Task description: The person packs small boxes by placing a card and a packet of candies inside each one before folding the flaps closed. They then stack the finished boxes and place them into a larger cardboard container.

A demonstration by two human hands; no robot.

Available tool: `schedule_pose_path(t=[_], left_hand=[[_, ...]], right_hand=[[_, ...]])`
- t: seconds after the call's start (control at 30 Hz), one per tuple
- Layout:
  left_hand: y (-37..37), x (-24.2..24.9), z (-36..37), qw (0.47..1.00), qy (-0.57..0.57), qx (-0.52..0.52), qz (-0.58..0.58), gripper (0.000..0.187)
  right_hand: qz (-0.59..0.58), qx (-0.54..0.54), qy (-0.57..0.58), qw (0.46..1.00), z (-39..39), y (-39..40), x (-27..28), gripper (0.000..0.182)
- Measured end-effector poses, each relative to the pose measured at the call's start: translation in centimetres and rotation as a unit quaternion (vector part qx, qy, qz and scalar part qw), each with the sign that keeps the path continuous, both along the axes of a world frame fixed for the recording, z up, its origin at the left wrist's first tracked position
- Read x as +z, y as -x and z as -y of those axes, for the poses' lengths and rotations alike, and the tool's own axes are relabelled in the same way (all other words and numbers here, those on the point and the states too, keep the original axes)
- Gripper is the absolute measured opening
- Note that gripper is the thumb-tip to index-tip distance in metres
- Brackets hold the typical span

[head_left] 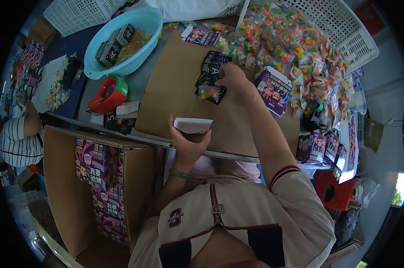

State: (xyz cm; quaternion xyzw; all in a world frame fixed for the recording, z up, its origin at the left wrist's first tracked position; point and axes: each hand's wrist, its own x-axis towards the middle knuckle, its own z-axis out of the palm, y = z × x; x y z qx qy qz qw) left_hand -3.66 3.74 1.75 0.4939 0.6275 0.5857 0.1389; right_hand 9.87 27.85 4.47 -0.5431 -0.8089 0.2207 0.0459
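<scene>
My left hand [189, 145] is wrapped round a small paper box [194, 125], held with its open end up and its white inside showing. Over the cardboard sheet, my right hand [234, 77] has its fingers curled down in a pinch on a black card packet [211, 80] marked with an "A". Several such packets lie spread under and beside that hand. A small clear bag of colourful candy [209, 92] rests on the lower packets, close to my right fingertips. Right of my wrist is a stack of flat purple printed boxes [273, 90].
A big heap of candy bags [282, 40] spills from a white basket [345, 31]. At the left are a blue basin [141, 48] with black packets and a red tape dispenser [107, 94]. A carton [59, 174] holds purple boxes. Another person's striped sleeve [18, 142] shows far left.
</scene>
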Motion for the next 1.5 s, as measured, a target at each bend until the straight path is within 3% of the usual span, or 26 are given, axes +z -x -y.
schedule_pose_path(t=[0.07, 0.1, 0.17, 0.2, 0.27, 0.37, 0.5, 0.57, 0.6, 0.67, 0.8, 0.83, 0.87, 0.9, 0.97, 1.07, 1.13, 1.2, 1.27, 1.3, 1.37, 1.5], left_hand=[[0.0, -0.4, -0.1, 1.000, 0.000, 0.000, 0.013, 0.109], [0.0, -0.7, -0.1, 1.000, -0.011, 0.000, 0.006, 0.109], [0.0, -0.9, -0.1, 1.000, -0.016, 0.001, -0.001, 0.109], [0.2, -0.8, -0.2, 1.000, -0.019, 0.003, -0.021, 0.108], [0.3, -0.8, -0.4, 0.999, -0.019, 0.007, -0.043, 0.108], [0.4, -0.8, -0.2, 0.999, -0.032, 0.013, -0.042, 0.107], [0.4, -0.3, 0.5, 0.997, -0.055, 0.009, -0.055, 0.111], [0.4, -0.3, 0.6, 0.998, -0.057, 0.017, -0.035, 0.112], [0.4, -0.3, 0.5, 0.997, -0.060, 0.018, -0.045, 0.114], [0.4, -0.2, 0.4, 0.996, -0.064, 0.021, -0.056, 0.115], [0.1, 0.6, 0.0, 0.993, -0.036, 0.038, -0.108, 0.112], [0.1, 1.0, 0.1, 0.994, -0.018, 0.037, -0.104, 0.110], [0.0, 1.2, 0.1, 0.994, -0.018, 0.038, -0.105, 0.110], [0.0, 1.5, 0.1, 0.992, -0.005, 0.039, -0.118, 0.108], [-0.1, 1.7, 0.0, 0.991, 0.008, 0.041, -0.131, 0.106], [0.1, 1.7, -0.2, 0.991, -0.002, 0.031, -0.133, 0.103], [0.6, 1.3, -0.4, 0.996, -0.004, -0.014, -0.083, 0.103], [0.4, 1.2, -0.3, 0.996, -0.024, 0.007, -0.088, 0.103], [0.3, 0.8, 0.1, 0.995, -0.042, 0.032, -0.090, 0.103], [0.3, 0.3, 0.2, 0.996, -0.039, 0.034, -0.075, 0.104], [0.3, -0.1, 0.0, 0.997, -0.038, 0.039, -0.056, 0.105], [-0.1, 0.1, 0.0, 0.998, -0.045, 0.023, -0.048, 0.101]], right_hand=[[-0.088, 0.093, -0.011, 0.992, 0.8, -0.8, -0.9, 0.033], [-0.086, 0.094, -0.006, 0.992, 1.8, -0.9, -0.9, 0.033], [-0.271, 0.094, 0.083, 0.954, 5.2, -0.8, -0.6, 0.033], [-0.272, 0.094, 0.087, 0.954, 7.2, -0.3, -1.1, 0.033], [-0.377, 0.096, -0.001, 0.921, 11.3, 1.1, -2.2, 0.040], [-0.373, 0.092, -0.081, 0.920, 13.9, 1.9, -2.5, 0.046], [-0.396, 0.065, -0.057, 0.914, 14.9, 1.2, -2.2, 0.049], [-0.463, -0.071, 0.127, 0.875, 14.9, 0.1, -1.0, 0.047], [-0.462, -0.065, 0.127, 0.876, 14.5, -0.6, 0.2, 0.047], [-0.604, -0.062, 0.112, 0.786, 13.6, -2.1, 3.7, 0.043], [-0.492, 0.053, 0.188, 0.848, 13.2, -3.1, 11.8, 0.045], [-0.364, 0.192, 0.025, 0.911, 13.0, -2.3, 12.8, 0.047], [-0.212, 0.318, -0.139, 0.914, 12.9, -1.5, 13.6, 0.049], [-0.213, 0.320, -0.139, 0.913, 13.0, -0.6, 14.4, 0.049], [-0.073, 0.416, -0.198, 0.884, 13.3, 1.3, 15.5, 0.051], [-0.015, 0.466, -0.174, 0.867, 13.6, 3.8, 14.5, 0.049], [-0.069, 0.473, -0.199, 0.855, 14.3, 4.4, 12.7, 0.049], [-0.122, 0.480, -0.216, 0.842, 14.5, 4.3, 12.2, 0.050], [-0.220, 0.386, -0.256, 0.858, 14.2, 3.5, 12.5, 0.047], [-0.217, 0.391, -0.254, 0.858, 14.3, 2.4, 12.2, 0.047], [-0.274, 0.180, -0.228, 0.917, 15.3, 0.0, 10.6, 0.042], [-0.318, 0.077, -0.206, 0.922, 18.8, -0.7, 4.9, 0.038]])
